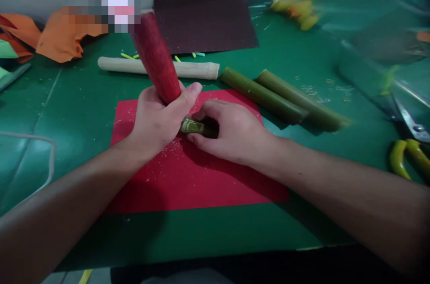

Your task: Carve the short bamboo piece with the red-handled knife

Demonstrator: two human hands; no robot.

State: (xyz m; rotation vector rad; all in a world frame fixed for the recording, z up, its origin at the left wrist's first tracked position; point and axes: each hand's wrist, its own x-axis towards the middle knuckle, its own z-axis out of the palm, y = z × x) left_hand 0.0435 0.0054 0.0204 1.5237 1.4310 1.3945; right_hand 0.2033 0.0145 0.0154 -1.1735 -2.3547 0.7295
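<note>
My left hand (156, 118) is closed around a thick red wooden handle (157, 58), which tilts up and to the left; the tool's far end is pixelated, so I cannot tell its kind. My right hand (237, 129) grips a short green bamboo piece (192, 126), with pale lines cut into its skin at the left end. The rest of the piece is hidden under my fingers. Both hands are close together above a red sheet (201, 185), which is sprinkled with fine pale shavings.
Behind the sheet lie a peeled pale bamboo stick (195, 70) and two green bamboo lengths (265, 96) (302, 100). A dark sheet (208, 19), orange paper (62, 37) and a yellow tool (295, 11) are farther back. Yellow-handled scissors (399, 158) lie at right.
</note>
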